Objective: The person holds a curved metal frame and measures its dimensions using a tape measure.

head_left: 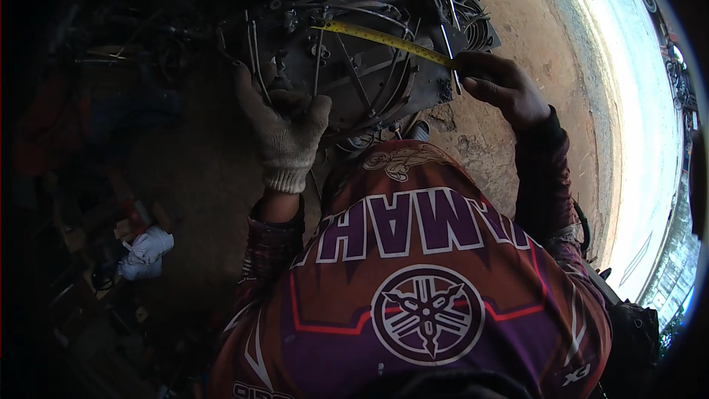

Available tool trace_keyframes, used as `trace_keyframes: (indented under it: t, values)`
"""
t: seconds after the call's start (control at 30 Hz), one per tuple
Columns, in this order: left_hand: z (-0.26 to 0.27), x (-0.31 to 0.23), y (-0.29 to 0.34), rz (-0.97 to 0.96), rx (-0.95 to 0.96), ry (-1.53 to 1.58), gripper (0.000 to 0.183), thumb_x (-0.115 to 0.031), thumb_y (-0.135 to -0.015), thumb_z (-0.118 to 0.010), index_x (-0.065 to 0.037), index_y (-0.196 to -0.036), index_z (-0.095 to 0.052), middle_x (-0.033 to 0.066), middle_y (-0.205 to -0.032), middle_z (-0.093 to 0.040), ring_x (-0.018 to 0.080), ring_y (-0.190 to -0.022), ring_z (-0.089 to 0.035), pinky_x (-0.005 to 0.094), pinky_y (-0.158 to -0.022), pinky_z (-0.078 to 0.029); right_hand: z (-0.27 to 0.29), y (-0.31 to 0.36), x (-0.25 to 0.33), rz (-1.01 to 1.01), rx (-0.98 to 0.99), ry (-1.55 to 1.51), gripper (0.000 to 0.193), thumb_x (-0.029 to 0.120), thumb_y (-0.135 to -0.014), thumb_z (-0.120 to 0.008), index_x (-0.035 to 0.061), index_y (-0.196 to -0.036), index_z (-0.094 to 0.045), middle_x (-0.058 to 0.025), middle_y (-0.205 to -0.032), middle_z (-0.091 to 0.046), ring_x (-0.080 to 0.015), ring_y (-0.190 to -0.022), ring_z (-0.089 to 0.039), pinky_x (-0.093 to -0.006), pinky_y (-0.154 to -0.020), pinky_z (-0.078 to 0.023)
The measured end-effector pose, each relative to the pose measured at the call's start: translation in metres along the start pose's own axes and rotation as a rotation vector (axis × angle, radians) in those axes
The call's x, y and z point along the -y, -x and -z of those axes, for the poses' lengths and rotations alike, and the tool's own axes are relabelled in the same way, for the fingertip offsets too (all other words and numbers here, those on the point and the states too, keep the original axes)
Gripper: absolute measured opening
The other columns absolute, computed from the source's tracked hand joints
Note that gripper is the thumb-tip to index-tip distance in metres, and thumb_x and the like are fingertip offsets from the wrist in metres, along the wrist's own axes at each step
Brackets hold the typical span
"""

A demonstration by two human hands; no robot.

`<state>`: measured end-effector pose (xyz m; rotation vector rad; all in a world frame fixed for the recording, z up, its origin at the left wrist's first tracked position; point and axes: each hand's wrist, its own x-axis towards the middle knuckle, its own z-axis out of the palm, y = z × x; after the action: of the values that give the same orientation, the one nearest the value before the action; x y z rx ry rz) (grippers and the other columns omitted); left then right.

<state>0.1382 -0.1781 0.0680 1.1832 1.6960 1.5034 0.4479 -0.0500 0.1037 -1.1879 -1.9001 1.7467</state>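
Note:
A yellow tape measure (388, 41) lies stretched across a dark metal work surface (432, 89). My bare right hand (506, 89) is closed around its right end; the case is mostly hidden in the fingers. Close to that hand, a narrow, shiny metal bar (450, 48) runs past the tape. My left hand (286, 125), in a pale knitted glove, is at the near left edge of the surface. Its fingers close around thin metal rods (255, 52) that stick up past the glove; the grip is partly hidden. Curved metal rods (384, 96) form a rounded outline under the tape.
Coiled wire or rod (473, 22) sits beyond the surface on the right. Brown bare ground (546, 37) stretches toward bright daylight. On the dark left side lie jumbled items, among them a crumpled white bag (146, 253). A black bag-like thing (635, 332) is at lower right.

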Motion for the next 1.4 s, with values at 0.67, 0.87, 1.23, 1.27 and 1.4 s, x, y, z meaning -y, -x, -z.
trace_keyframes:
  t: [0.67, 0.87, 1.23, 1.27, 1.4]
  values:
    - [0.006, 0.010, -0.008, 0.013, -0.027, 0.132, 0.107, -0.006, -0.072, -0.083, -0.003, -0.152, -0.012, 0.0156, -0.135, -0.042, 0.0088, -0.081, -0.053, 0.0244, -0.075, -0.053, 0.007, -0.020, -0.007, 0.047, -0.037, 0.109, 0.051, 0.032, -0.091, -0.071, -0.0022, -0.128, -0.060, -0.0147, -0.112, -0.069, -0.0208, -0.098, -0.066, -0.0341, -0.088, -0.052]
    - [0.004, 0.010, -0.010, 0.025, -0.025, 0.156, 0.111, -0.004, -0.070, -0.084, -0.004, -0.153, -0.010, 0.0145, -0.135, -0.043, 0.0085, -0.083, -0.053, 0.0245, -0.076, -0.055, 0.009, -0.021, -0.010, 0.071, -0.038, 0.138, 0.053, 0.034, -0.091, -0.071, -0.0015, -0.129, -0.060, -0.0150, -0.114, -0.069, -0.0209, -0.100, -0.067, -0.0339, -0.089, -0.052]
    - [0.005, 0.014, -0.009, 0.012, -0.025, 0.203, 0.112, 0.006, -0.066, -0.080, -0.006, -0.154, -0.010, 0.0126, -0.133, -0.044, 0.0082, -0.087, -0.052, 0.0239, -0.076, -0.055, 0.005, -0.021, -0.012, 0.067, -0.053, 0.139, 0.056, 0.035, -0.090, -0.072, -0.0011, -0.131, -0.059, -0.0160, -0.116, -0.069, -0.0224, -0.102, -0.068, -0.0344, -0.090, -0.053]
    - [0.005, 0.014, -0.009, 0.016, -0.026, 0.203, 0.113, 0.007, -0.066, -0.080, -0.006, -0.154, -0.010, 0.0124, -0.133, -0.044, 0.0083, -0.087, -0.052, 0.0239, -0.076, -0.056, 0.005, -0.021, -0.012, 0.063, -0.052, 0.139, 0.056, 0.035, -0.090, -0.072, -0.0014, -0.131, -0.059, -0.0163, -0.116, -0.069, -0.0228, -0.103, -0.068, -0.0347, -0.090, -0.053]
    - [0.004, 0.013, -0.008, 0.044, -0.044, 0.242, 0.114, 0.009, -0.065, -0.078, -0.007, -0.154, -0.010, 0.0124, -0.133, -0.044, 0.0088, -0.087, -0.053, 0.0239, -0.075, -0.056, 0.004, -0.019, -0.010, 0.051, -0.037, 0.161, 0.053, 0.034, -0.094, -0.067, -0.0024, -0.132, -0.057, -0.0137, -0.116, -0.066, -0.0209, -0.103, -0.063, -0.0336, -0.091, -0.051]
